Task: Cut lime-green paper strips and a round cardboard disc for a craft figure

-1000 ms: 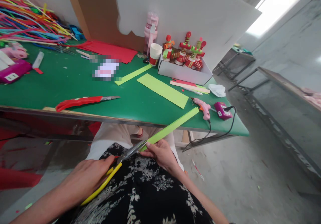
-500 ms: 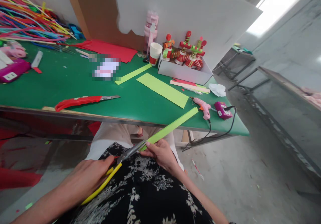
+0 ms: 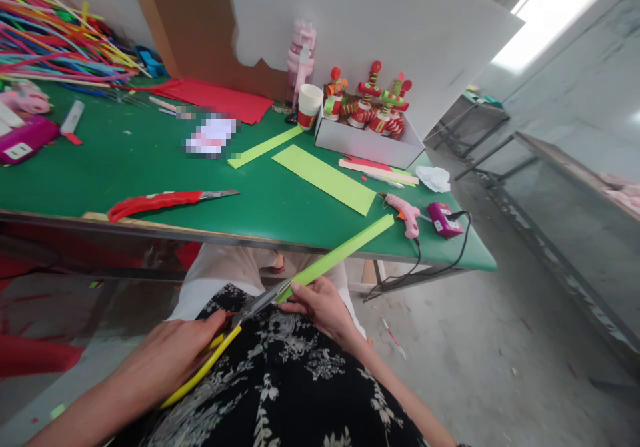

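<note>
My left hand [image 3: 187, 343] is closed around the yellow handles of a pair of scissors [image 3: 257, 303]; part of the grip is hidden under the fingers. The blades reach right and up, to the lower end of a long light-green paper strip [image 3: 340, 253]. Between thumb and fingers, my right hand [image 3: 320, 303] pinches that same end. From there the strip slants up over the table's front edge. On the green table [image 3: 165, 173] beyond lie a wider light-green paper piece [image 3: 325, 180] and another narrow green strip [image 3: 267, 147].
A red-handled cutter [image 3: 160, 203] lies near the front edge. At right are a pink glue gun [image 3: 405, 217] and a purple corded box [image 3: 445, 220]. Behind stand a white box [image 3: 367, 141] of paper-cup figures, paper cups [image 3: 310, 103], a pink bottle [image 3: 301, 60] and red sheets [image 3: 225, 100].
The scissors and my left hand have shifted very slightly left. The strip and my right hand stay nearly in place.
</note>
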{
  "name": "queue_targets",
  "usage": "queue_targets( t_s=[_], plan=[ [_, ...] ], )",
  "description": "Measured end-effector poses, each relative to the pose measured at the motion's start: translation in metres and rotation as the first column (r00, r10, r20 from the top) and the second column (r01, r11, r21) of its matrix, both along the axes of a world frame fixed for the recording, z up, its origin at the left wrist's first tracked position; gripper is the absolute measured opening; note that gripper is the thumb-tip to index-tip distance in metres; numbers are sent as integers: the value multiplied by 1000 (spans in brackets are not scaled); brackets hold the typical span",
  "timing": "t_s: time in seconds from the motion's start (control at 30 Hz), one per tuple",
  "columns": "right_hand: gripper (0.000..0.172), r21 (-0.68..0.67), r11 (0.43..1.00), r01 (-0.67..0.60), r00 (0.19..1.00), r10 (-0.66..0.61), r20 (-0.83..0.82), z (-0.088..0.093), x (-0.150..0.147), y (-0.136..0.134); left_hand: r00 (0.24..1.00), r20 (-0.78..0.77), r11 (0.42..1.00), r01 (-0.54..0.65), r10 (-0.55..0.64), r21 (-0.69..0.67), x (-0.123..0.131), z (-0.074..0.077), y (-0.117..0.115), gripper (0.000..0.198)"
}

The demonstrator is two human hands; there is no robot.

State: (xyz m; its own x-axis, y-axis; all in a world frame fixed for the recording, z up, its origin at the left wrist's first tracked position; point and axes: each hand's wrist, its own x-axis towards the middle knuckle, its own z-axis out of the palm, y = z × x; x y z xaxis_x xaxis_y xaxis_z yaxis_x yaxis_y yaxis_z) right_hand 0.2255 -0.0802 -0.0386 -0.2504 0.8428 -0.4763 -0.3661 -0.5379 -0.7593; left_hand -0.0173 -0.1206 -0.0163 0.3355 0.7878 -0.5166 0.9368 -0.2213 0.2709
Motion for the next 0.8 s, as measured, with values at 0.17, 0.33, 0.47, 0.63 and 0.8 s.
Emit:
queue_targets(
  t_s=[0.17, 0.33, 0.47, 0.63, 0.8],
  plan=[
    [47, -39, 991, 132, 991, -132, -20, -1, 8, 2, 999, -32, 999, -32, 32, -16, -4, 5, 0, 36],
    [47, -48, 987, 152, 988, -153, -24, -6, 8, 2, 999, -5, 998, -53, 54, 28, -8, 0, -2, 37],
    [47, -21, 988, 150, 988, -151, -29, -4, 4, 1, 998, 22, 997, -57, 56, 46, -7, -5, -4, 35],
    [50, -5, 990, 139, 990, -139, -31, -3, 0, -1, 1000, -6, 999, -16, 17, 46, -3, -7, -2, 36],
    [49, 20, 993, 112, 994, -112, -17, -4, -1, -1, 1000, 30, 1000, -6, 7, -27, -1, -5, 5, 35]
  ],
)
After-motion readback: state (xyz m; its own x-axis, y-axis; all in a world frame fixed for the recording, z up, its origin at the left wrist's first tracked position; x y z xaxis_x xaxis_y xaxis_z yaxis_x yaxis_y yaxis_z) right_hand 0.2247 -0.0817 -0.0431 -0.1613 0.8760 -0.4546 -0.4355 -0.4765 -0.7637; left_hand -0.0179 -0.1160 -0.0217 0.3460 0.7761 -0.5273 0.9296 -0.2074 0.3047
